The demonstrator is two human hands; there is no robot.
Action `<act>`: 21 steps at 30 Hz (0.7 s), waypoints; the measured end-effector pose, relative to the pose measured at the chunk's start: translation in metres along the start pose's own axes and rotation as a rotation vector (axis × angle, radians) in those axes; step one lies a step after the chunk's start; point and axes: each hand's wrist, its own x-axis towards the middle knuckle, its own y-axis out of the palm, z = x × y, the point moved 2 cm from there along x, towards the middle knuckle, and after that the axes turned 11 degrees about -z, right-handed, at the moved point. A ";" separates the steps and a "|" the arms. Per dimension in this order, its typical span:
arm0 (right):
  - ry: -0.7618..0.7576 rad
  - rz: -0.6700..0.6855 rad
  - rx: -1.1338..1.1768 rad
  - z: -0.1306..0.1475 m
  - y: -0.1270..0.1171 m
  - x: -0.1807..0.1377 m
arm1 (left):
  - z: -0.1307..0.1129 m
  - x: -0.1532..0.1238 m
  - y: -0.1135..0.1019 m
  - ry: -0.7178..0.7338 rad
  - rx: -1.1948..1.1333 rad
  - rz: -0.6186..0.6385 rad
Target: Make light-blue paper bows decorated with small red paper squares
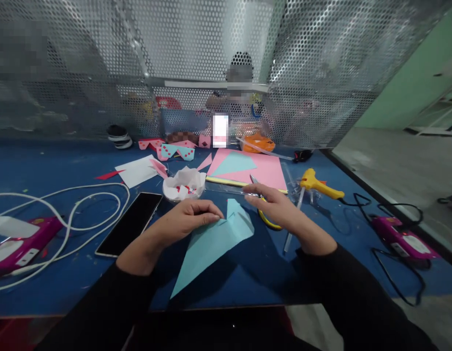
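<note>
My left hand (pixel 185 219) pinches a folded light-blue sheet of paper (pixel 207 248) between thumb and fingers. The paper's long point hangs toward the table's near edge, and its right end curls up. To the right of the paper, my right hand (pixel 280 207) has its fingers stretched forward and holds nothing that I can see. Beneath those fingers lie scissors with a yellow handle (pixel 266 222), partly covered by the hand; whether it touches them I cannot tell. A bowl lined with white paper (pixel 184 180) stands just beyond my left hand, with small red and white scraps in it.
Left of my arm lie a phone (pixel 132 222), a white cable (pixel 68 214) and a magenta power strip (pixel 35 241). A yellow glue gun (pixel 321 184) and another magenta strip (pixel 403 239) lie right. Pink sheets (pixel 269 168) and paper masks (pixel 176 151) lie before a perforated metal panel (pixel 196 44).
</note>
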 end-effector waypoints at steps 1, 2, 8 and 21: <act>0.034 0.075 0.033 -0.003 0.002 0.005 | -0.002 0.002 -0.001 0.016 0.021 0.029; 0.070 0.148 0.068 -0.005 0.005 0.008 | -0.002 0.003 -0.002 0.028 0.042 0.054; 0.274 0.325 0.234 -0.010 0.019 -0.001 | 0.000 0.008 -0.001 0.033 0.165 0.060; 0.058 0.038 -0.133 -0.016 -0.010 -0.006 | 0.007 0.009 0.044 -0.085 0.152 -0.183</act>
